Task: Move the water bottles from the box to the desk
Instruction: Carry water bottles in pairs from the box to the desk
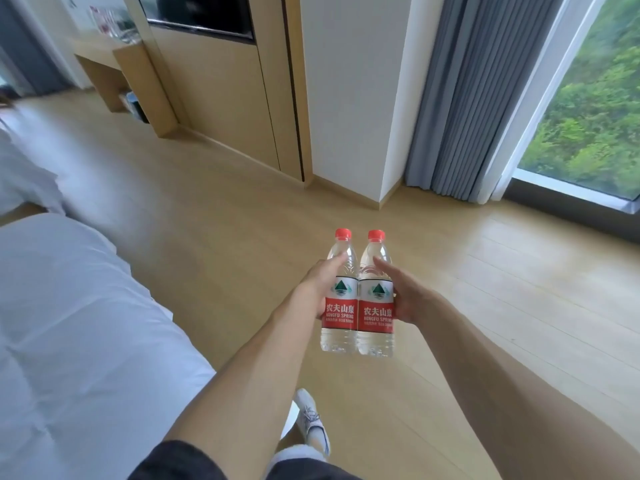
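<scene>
Two clear plastic water bottles, left bottle (pixel 339 299) and right bottle (pixel 376 303), are held upright and touching side by side above the wooden floor (pixel 225 220). Each has a red cap, a white band with a green mountain mark and a red label. The left hand (pixel 317 289) grips the left bottle; the right hand (pixel 407 296) grips the right bottle. The worktop (pixel 100 50) stands far left, well apart. A white bed (pixel 69 323) lies near left.
</scene>
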The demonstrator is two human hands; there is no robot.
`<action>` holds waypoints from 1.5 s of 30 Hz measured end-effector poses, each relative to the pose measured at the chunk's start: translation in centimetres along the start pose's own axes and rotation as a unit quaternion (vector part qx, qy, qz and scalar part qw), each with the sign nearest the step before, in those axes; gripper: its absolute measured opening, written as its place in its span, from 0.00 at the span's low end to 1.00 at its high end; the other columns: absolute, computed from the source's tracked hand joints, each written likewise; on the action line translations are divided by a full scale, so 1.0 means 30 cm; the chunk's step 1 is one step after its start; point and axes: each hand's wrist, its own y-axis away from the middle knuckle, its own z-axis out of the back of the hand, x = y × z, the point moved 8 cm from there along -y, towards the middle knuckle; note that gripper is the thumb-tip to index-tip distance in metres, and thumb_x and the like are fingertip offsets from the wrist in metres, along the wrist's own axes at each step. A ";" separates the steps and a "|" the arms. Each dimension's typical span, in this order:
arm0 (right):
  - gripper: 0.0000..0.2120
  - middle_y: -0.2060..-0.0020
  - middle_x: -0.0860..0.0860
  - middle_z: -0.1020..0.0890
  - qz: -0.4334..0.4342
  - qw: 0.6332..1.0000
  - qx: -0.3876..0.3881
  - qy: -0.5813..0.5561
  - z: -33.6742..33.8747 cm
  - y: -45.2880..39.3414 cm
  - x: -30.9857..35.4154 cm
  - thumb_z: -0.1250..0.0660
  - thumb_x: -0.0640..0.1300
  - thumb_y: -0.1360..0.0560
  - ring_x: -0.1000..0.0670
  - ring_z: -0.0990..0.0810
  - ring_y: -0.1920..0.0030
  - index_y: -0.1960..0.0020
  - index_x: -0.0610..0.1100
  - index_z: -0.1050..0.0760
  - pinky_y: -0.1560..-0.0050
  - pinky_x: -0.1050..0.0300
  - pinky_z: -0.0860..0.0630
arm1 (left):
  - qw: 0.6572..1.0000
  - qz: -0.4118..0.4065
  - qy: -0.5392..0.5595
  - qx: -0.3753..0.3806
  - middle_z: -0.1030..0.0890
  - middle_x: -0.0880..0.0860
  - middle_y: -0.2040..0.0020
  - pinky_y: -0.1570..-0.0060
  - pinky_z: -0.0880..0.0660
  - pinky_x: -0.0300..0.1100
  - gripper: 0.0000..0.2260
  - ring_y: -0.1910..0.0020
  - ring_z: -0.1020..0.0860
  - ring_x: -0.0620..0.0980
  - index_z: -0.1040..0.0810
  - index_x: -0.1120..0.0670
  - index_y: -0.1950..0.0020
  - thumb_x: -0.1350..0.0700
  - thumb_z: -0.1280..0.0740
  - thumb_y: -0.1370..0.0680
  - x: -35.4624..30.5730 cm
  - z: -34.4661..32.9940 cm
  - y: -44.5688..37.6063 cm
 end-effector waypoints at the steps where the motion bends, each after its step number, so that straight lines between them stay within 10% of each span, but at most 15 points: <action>1: 0.38 0.45 0.38 0.15 0.000 1.000 0.002 0.003 -0.007 -0.032 0.019 0.27 0.61 0.32 0.40 0.13 0.55 0.30 0.39 0.28 0.61 0.47 0.17 | 1.000 0.000 0.006 0.000 0.17 0.63 0.42 0.40 0.23 0.63 0.30 0.44 0.17 0.64 0.30 0.55 0.28 0.37 0.34 0.22 -0.017 0.017 -0.021; 11: 0.34 0.48 0.38 0.14 -0.006 0.999 -0.024 0.041 -0.161 -0.438 0.308 0.26 0.60 0.30 0.40 0.13 0.55 0.32 0.40 0.27 0.61 0.47 0.17 | 1.000 0.002 0.001 -0.018 0.15 0.61 0.45 0.43 0.22 0.63 0.28 0.45 0.16 0.63 0.28 0.53 0.31 0.36 0.33 0.23 -0.336 0.301 -0.300; 20: 0.30 0.46 0.38 0.15 -0.003 0.998 -0.018 0.061 -0.456 -0.823 0.615 0.28 0.59 0.26 0.40 0.13 0.53 0.32 0.41 0.26 0.57 0.46 0.17 | 0.999 -0.015 0.000 -0.050 0.13 0.58 0.56 0.69 0.19 0.53 0.25 0.62 0.14 0.58 0.30 0.49 0.34 0.36 0.31 0.24 -0.717 0.663 -0.472; 29: 0.29 0.44 0.38 0.16 -0.031 0.997 0.009 0.065 -0.622 -1.145 0.742 0.28 0.57 0.25 0.38 0.15 0.44 0.32 0.40 0.26 0.46 0.42 0.19 | 0.995 -0.004 0.052 -0.083 0.14 0.60 0.49 0.52 0.19 0.59 0.23 0.51 0.15 0.61 0.26 0.51 0.39 0.35 0.31 0.25 -0.865 0.893 -0.668; 35: 0.27 0.48 0.39 0.14 -0.039 0.995 0.047 0.079 -0.726 -1.401 0.877 0.27 0.54 0.25 0.39 0.13 0.51 0.33 0.39 0.26 0.57 0.45 0.17 | 0.986 0.000 0.076 -0.151 0.15 0.59 0.44 0.40 0.23 0.62 0.29 0.46 0.16 0.61 0.26 0.53 0.32 0.35 0.31 0.25 -1.002 1.053 -0.825; 45: 0.33 0.50 0.38 0.14 -0.073 0.980 0.124 0.141 -0.847 -1.791 1.220 0.24 0.55 0.32 0.39 0.13 0.53 0.34 0.38 0.27 0.61 0.47 0.17 | 0.966 -0.009 0.120 -0.228 0.14 0.59 0.48 0.56 0.18 0.55 0.28 0.55 0.14 0.59 0.27 0.52 0.33 0.35 0.30 0.25 -1.340 1.196 -1.071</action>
